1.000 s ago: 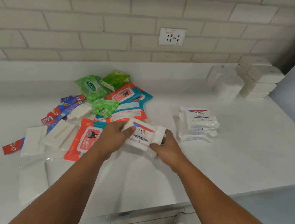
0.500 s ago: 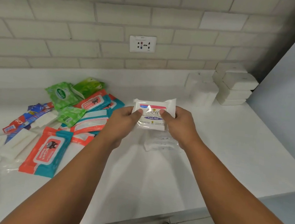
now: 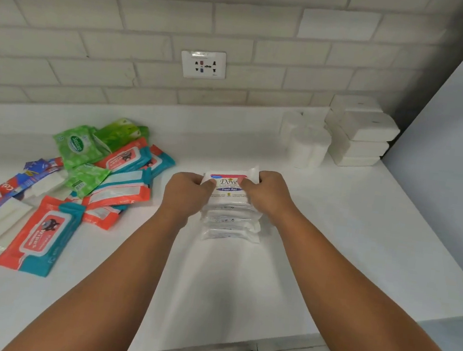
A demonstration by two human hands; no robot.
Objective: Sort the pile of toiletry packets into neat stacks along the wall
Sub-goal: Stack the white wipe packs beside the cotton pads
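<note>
A white Dove soap packet [image 3: 228,184] lies on top of a stack of like Dove packets [image 3: 231,224] in the middle of the white counter. My left hand [image 3: 186,193] grips its left end and my right hand [image 3: 268,193] grips its right end, thumbs on the top face. Left of my hands lies the loose pile: green wipes packs [image 3: 77,147], orange-and-teal wipes packs [image 3: 40,235], toothpaste boxes [image 3: 16,188] and white packets [image 3: 0,220].
White soap boxes [image 3: 361,131] are stacked against the brick wall at the back right, with round white cotton packs [image 3: 308,147] beside them. A wall socket [image 3: 203,64] sits above the counter. The counter's front edge [image 3: 232,347] runs below my arms.
Both hands lifted the Dove packet from beside the pile, carried it right and away from me, and lowered it onto the Dove stack. The camera view shifted right.
</note>
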